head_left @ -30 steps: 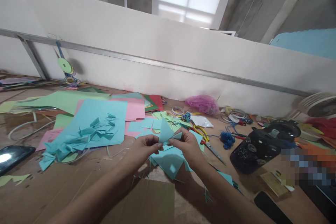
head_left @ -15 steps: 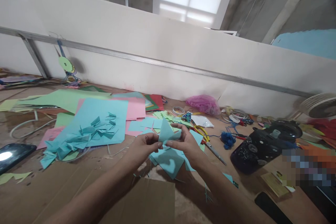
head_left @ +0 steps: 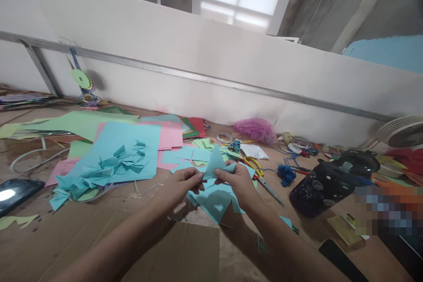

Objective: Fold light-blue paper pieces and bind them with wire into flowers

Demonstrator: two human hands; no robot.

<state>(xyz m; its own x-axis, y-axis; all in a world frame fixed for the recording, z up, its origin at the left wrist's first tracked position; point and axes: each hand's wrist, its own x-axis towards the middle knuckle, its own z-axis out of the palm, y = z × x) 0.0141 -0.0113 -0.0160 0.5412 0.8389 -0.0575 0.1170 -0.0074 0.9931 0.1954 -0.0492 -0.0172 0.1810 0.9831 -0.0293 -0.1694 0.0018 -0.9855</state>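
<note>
The background is filled by a white panel (head_left: 185, 39), crossed by a metal rail (head_left: 185, 72). In front of it a brown table (head_left: 148, 205) is spread with paper and tools. Its near edge is partly covered by a piece of cardboard (head_left: 185, 251). At the left, a large blue sheet (head_left: 110, 141) is laid over pink sheets (head_left: 171, 135) and beside green paper (head_left: 76, 124), and folded blue pieces (head_left: 115, 163) are heaped on it in a row. At the right, a dark bottle (head_left: 317, 187) is seen lying tilted, with a fan (head_left: 401, 131) partly shown beyond it. A purple plastic bag (head_left: 255, 131) is set against the foot of the panel. Both hands are held in the middle, above loose blue papers (head_left: 214, 202). By the left hand (head_left: 187, 178), the lower left corner of a folded paper (head_left: 214, 163) is pinched between thumb and forefinger. By the right hand (head_left: 238, 180), the same paper is gripped at its right side, the thumb pressed on its front; the fingers behind are partly hidden. Just beside the right hand, scissors (head_left: 265, 184) are laid on the table. The folded paper is held raised between the hands, its point turned upward. Near the scissors, a small ball of blue yarn (head_left: 287, 175) is seen.
</note>
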